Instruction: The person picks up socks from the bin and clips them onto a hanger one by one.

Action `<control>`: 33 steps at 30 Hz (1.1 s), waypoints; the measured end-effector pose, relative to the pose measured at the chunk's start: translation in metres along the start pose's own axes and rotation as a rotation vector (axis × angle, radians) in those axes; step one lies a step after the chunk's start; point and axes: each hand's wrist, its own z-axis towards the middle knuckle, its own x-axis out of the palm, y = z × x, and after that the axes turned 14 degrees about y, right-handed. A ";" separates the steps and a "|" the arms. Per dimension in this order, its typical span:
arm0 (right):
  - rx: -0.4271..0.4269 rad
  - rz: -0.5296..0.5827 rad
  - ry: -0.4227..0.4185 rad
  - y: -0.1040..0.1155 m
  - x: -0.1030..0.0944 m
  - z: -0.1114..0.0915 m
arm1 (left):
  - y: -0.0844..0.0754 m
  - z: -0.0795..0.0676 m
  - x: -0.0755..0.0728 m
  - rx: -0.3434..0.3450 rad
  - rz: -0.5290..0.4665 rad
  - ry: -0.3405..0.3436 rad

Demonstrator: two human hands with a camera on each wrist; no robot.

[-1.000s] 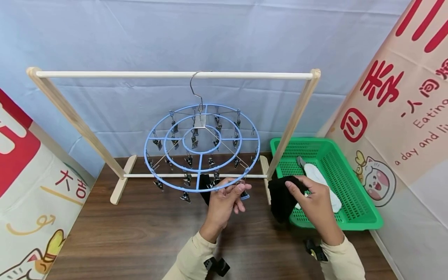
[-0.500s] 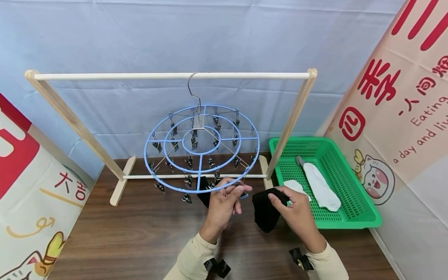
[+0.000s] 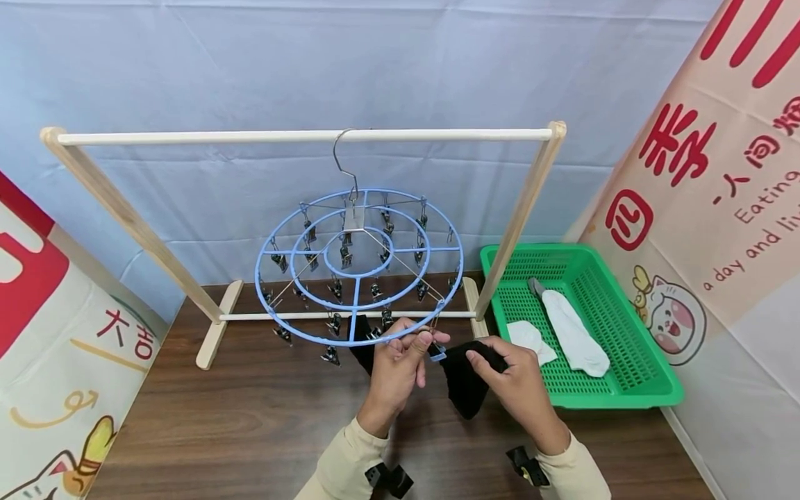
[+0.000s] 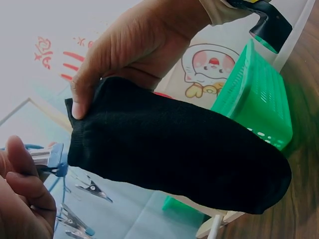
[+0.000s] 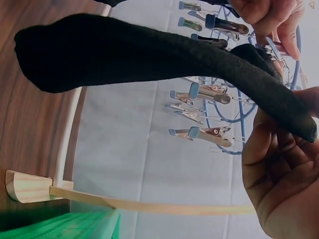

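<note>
A black sock (image 3: 464, 383) hangs from my right hand (image 3: 517, 373), which pinches it at the cuff between thumb and fingers. Beside it, my left hand (image 3: 394, 371) pinches a metal clip (image 4: 56, 160) with blue tips at the near right rim of the round blue clip hanger (image 3: 356, 305). In the left wrist view the sock's cuff is right at the clip's tips; whether the clip grips it I cannot tell. Another black sock (image 3: 361, 344) hangs under the hanger's near side, partly hidden behind my left hand.
The hanger hooks over the white bar (image 3: 237, 137) of a wooden stand. Several more clips (image 5: 209, 93) dangle from its rings. To the right, a green basket (image 3: 625, 326) holds a long white sock (image 3: 575, 333) with a grey end and another white piece (image 3: 531, 340).
My right hand has carried the black sock leftward from over the basket's near left corner to the clip. The left hand has stayed at the hanger's rim.
</note>
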 end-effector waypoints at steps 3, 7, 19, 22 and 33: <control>-0.002 0.013 0.019 -0.001 0.002 0.000 | 0.001 0.000 0.000 0.015 -0.006 -0.003; -0.002 0.044 0.042 0.000 0.003 0.000 | 0.001 0.001 0.000 0.044 -0.017 0.007; -0.059 0.076 0.069 0.001 0.012 -0.001 | 0.002 0.001 0.000 0.075 0.013 0.057; -0.071 0.069 0.067 0.001 0.014 -0.002 | 0.002 0.000 0.000 0.051 0.015 0.050; -0.075 0.064 0.093 -0.003 0.016 -0.002 | 0.002 -0.002 -0.002 0.055 0.023 0.059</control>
